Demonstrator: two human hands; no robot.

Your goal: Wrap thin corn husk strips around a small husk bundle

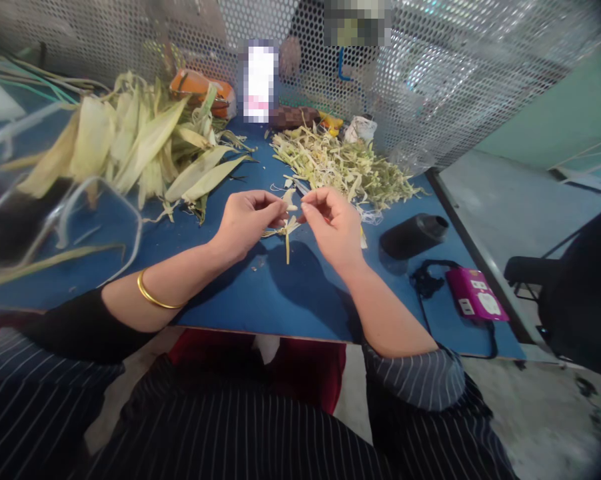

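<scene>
Over the blue table my left hand (250, 220) is closed in a pinch, its fingertips on a small pale piece of dried corn husk (290, 198). Just to the right, my right hand (334, 225) is also pinched; whatever lies between its fingertips is too small to make out. The two sets of fingertips are close together but apart. Below them a narrow husk strip (287, 248) hangs or lies over a few more scraps. Behind my right hand spreads a heap of shredded husk (340, 163), with white thread (371, 217) at its near edge.
Large dried husk leaves (145, 143) are piled at left, beside a blurred clear plastic frame. An orange pouch (203, 90) lies behind them. At right are a black cylinder (413, 235) and a magenta box (476, 293) with a black strap. A perforated metal screen (430, 80) stands behind.
</scene>
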